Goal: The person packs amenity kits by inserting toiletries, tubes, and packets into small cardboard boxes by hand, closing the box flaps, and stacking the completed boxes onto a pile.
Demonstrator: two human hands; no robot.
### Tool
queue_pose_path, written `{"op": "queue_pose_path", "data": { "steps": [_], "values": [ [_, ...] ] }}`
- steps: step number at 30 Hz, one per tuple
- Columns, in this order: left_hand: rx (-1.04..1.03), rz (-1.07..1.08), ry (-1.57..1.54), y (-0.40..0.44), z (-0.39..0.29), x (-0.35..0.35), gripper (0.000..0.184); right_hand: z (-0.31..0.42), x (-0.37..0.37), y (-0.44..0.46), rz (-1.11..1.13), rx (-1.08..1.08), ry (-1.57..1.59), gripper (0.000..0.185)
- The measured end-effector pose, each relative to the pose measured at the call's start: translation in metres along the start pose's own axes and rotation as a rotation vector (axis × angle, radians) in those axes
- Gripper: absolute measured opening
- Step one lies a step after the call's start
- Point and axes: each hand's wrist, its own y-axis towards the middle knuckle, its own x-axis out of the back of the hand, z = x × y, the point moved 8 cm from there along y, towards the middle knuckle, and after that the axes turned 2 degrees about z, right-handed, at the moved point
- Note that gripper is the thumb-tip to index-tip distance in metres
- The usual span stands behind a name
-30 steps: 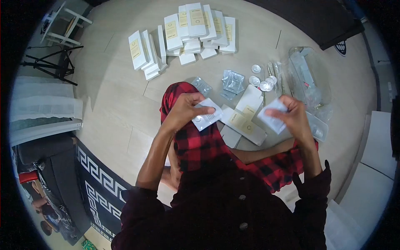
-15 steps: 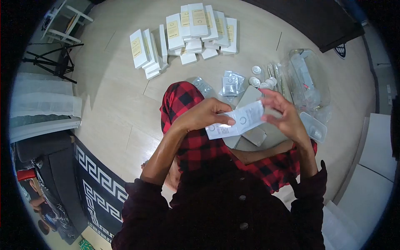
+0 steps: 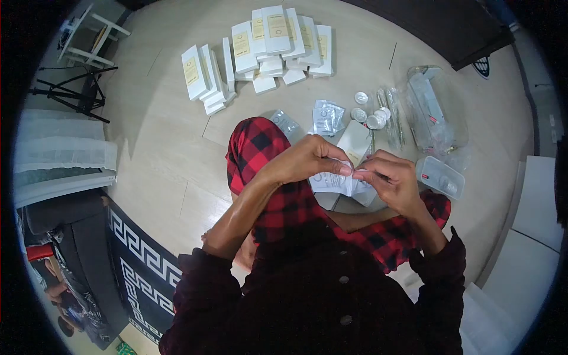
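Note:
My left hand point(image 3: 316, 160) and my right hand point(image 3: 387, 178) meet in front of my lap, both pinching the top edge of joined white printed packets point(image 3: 334, 183). The packets hang below my fingertips, with dark print facing up. Beyond them a white box point(image 3: 355, 142) with a pale yellow label lies on the floor, partly covered by my hands. Silvery-blue sachets point(image 3: 326, 117) lie in a small pile past my left hand, and another clear-wrapped sachet point(image 3: 284, 123) is beside my knee. Round silver tins point(image 3: 375, 121) are grouped to their right.
White boxes with yellow labels point(image 3: 277, 31) are stacked at the back, with more leaning boxes point(image 3: 195, 72) left of them. At right are a clear plastic bag point(image 3: 429, 109), thin wrapped sticks point(image 3: 392, 118) and a clear tray point(image 3: 441, 177). A person point(image 3: 66, 305) is at the lower left.
The packets were apart in my two hands, then spread as a joined strip with my right fingers open. Now both hands are close together, pinching the strip at its middle.

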Motion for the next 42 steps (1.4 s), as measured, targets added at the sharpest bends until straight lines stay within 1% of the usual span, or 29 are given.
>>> {"op": "queue_pose_path", "data": {
  "steps": [2, 3, 4, 5, 6, 7, 8, 9, 11, 12, 13, 14, 15, 16, 17, 19, 21, 23, 24, 25, 26, 28, 30, 32, 34, 35, 36, 39, 42],
  "values": [
    [0.003, -0.070, -0.022, 0.003, 0.009, 0.001, 0.025, -0.008, 0.006, -0.002, -0.053, -0.035, 0.045, 0.017],
    [0.009, -0.068, -0.025, 0.004, 0.008, 0.000, 0.025, -0.022, 0.000, -0.001, 0.064, -0.201, 0.178, 0.019],
    [0.002, -0.034, 0.110, 0.007, 0.004, -0.001, 0.026, -0.034, -0.008, -0.004, 0.184, -0.362, 0.309, 0.022],
    [-0.009, -0.002, 0.249, 0.010, -0.002, -0.002, 0.027, -0.037, -0.007, -0.003, 0.185, -0.359, 0.309, 0.022],
    [-0.010, -0.003, 0.252, 0.012, -0.010, -0.002, 0.027, -0.040, -0.005, -0.002, 0.205, -0.309, 0.117, 0.023],
    [0.049, 0.005, 0.472, 0.015, -0.014, -0.004, 0.024, -0.039, -0.003, -0.001, 0.222, -0.261, -0.073, 0.024],
    [0.108, 0.013, 0.694, 0.019, -0.015, -0.004, 0.022, -0.039, -0.001, 0.001, 0.219, -0.261, -0.073, 0.024],
    [0.108, 0.015, 0.694, 0.024, -0.011, -0.005, 0.022, -0.042, 0.005, 0.003, 0.177, -0.298, -0.119, 0.023],
    [-0.137, -0.173, 0.846, 0.031, -0.022, 0.002, 0.023, -0.043, 0.011, 0.003, 0.135, -0.337, -0.163, 0.023],
    [-0.136, -0.171, 0.844, 0.035, -0.021, 0.007, 0.023, -0.033, 0.023, 0.006, -0.014, -0.213, -0.114, 0.022],
    [-0.156, -0.193, 0.630, 0.038, -0.022, 0.019, 0.023, -0.023, 0.035, 0.005, -0.162, -0.089, -0.063, 0.022],
    [-0.175, -0.210, 0.416, 0.039, -0.021, 0.031, 0.023, -0.028, 0.040, 0.001, -0.165, -0.093, -0.062, 0.022],
    [0.004, -0.298, 0.276, 0.034, -0.009, 0.054, 0.020, -0.044, 0.062, -0.013, -0.296, -0.211, -0.069, 0.020],
    [0.056, -0.405, 0.109, 0.028, -0.006, 0.071, 0.019, -0.060, 0.080, -0.028, -0.428, -0.327, -0.077, 0.018],
    [0.114, -0.417, 0.206, 0.029, 0.006, 0.089, 0.024, -0.067, 0.085, -0.035, -0.428, -0.331, -0.077, 0.018],
    [0.176, -0.432, 0.301, 0.034, 0.041, 0.100, 0.030, -0.107, 0.077, -0.055, -0.481, -0.560, 0.351, 0.020],
    [0.303, -0.666, 1.301, 0.044, 0.053, 0.099, 0.060, -0.140, 0.060, -0.069, -0.541, -0.612, 0.448, 0.022],
    [0.037, -0.444, 1.402, 0.060, 0.080, 0.041, 0.082, -0.153, 0.048, -0.083, -0.598, -0.666, 0.603, 0.023],
    [-0.101, -0.224, 1.142, 0.067, 0.104, 0.002, 0.090, -0.158, 0.042, -0.091, -0.600, -0.676, 0.607, 0.023],
    [-0.175, -0.049, 1.071, 0.069, 0.123, -0.036, 0.100, -0.166, 0.038, -0.098, -0.636, -0.674, 0.713, 0.021],
    [-0.091, 0.040, 1.217, 0.060, 0.122, -0.063, 0.100, -0.171, 0.036, -0.101, -0.672, -0.663, 0.818, 0.019],
    [-0.087, 0.054, 1.260, 0.061, 0.138, -0.080, 0.094, -0.165, 0.037, -0.112, -0.651, -0.687, 0.804, 0.019],
    [-0.011, 0.024, 1.269, 0.067, 0.144, -0.078, 0.084, -0.154, 0.039, -0.127, -0.638, -0.714, 0.791, 0.020],
    [-0.072, -0.061, 1.195, 0.063, 0.124, -0.064, 0.078, -0.132, 0.063, -0.135, -0.725, -0.618, 0.430, 0.014],
    [-0.295, -0.300, 0.768, 0.051, 0.083, -0.037, 0.075, -0.109, 0.068, -0.141, -0.804, -0.585, 0.500, 0.013],
    [-0.340, -0.384, 0.662, 0.043, 0.068, -0.030, 0.074, -0.097, 0.069, -0.145, -0.874, -0.565, 0.571, 0.013],
    [-0.344, -0.370, 0.659, 0.040, 0.060, -0.032, 0.074, -0.084, 0.070, -0.146, -0.889, -0.571, 0.570, 0.013],
    [-0.434, -0.514, 0.563, 0.025, 0.036, -0.027, 0.071, -0.041, 0.076, -0.137, -0.917, -0.495, 0.426, 0.013],
    [-0.475, -0.564, 0.598, 0.021, 0.025, -0.034, 0.072, -0.014, 0.076, -0.122, -0.906, -0.363, 0.368, 0.013]
  ]
}}
